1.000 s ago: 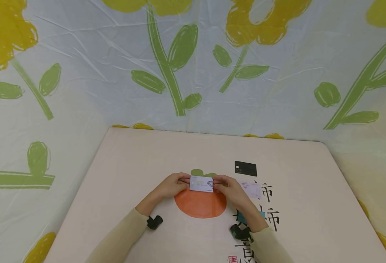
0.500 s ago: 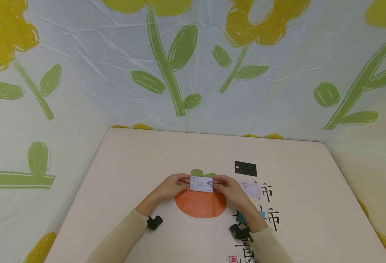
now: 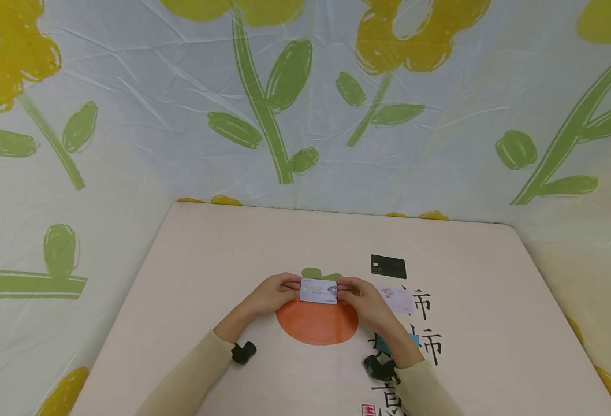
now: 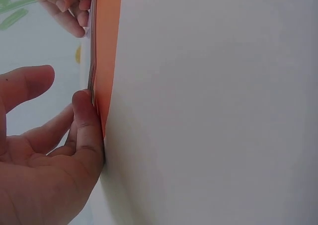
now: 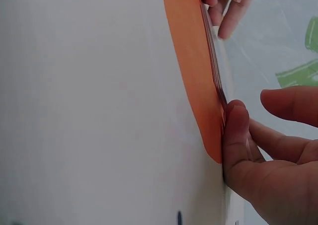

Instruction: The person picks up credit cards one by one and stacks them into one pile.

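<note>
A white card (image 3: 318,290) marked VIP lies at the middle of the table, over the printed orange fruit. Seen edge-on in the left wrist view, it tops a thin stack of cards (image 4: 92,46) low against the table. My left hand (image 3: 274,293) holds the stack's left short end between thumb and fingers. At the right short end, my right hand (image 3: 360,294) holds it the same way. One finger of each hand stands off the stack in the wrist views. How many cards lie beneath the white one cannot be counted.
Behind my right hand lies a black VIP card (image 3: 388,266). A pale pink card or note (image 3: 396,300) sits beside that hand, and a blue card (image 3: 414,340) is partly under the right wrist. A flower-print cloth (image 3: 305,115) rises past the table's back edge.
</note>
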Demonstrator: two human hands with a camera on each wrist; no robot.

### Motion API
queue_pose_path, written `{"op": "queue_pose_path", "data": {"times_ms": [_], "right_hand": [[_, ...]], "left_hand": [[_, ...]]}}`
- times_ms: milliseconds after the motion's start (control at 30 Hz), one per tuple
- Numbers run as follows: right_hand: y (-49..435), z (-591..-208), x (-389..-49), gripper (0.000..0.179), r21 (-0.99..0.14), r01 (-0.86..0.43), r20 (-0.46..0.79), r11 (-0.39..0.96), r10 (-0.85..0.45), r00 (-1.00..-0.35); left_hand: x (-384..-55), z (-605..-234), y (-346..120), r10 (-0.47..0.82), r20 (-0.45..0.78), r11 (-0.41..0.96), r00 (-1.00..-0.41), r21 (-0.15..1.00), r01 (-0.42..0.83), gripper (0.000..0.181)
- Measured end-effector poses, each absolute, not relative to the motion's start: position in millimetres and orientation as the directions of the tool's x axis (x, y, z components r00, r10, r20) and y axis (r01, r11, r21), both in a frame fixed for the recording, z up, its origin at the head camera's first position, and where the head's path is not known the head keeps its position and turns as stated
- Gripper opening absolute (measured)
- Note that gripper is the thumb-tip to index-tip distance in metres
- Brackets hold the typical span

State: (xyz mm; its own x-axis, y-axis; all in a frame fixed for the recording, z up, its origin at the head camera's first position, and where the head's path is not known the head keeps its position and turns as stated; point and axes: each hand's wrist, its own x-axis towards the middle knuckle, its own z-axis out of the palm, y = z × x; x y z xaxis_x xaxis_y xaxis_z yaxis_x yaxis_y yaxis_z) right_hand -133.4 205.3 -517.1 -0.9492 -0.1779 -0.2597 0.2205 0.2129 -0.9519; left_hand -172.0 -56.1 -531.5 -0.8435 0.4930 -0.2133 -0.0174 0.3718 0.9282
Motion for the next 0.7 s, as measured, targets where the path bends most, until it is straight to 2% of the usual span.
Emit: {"op": "queue_pose_path", "data": {"times_ms": [367,700], "right_hand": [[212.4,-507.8,-122.9,0.035,-0.951,0.18,-0.223,0.252,-0.157,-0.962],[246.0,-500.7,-127.0,0.038,-0.934,0.154,-0.186,0.322,-0.069,-0.98]], "left_hand": [[-175.8,-525.3,-52.7,0.497,-0.158,0.328,-0.853,0.944,0.017,0.043],[-185.8,-512.9,-32.4,0.505,-0.114,0.357,-0.856,0.93,0.087,0.044]]}}
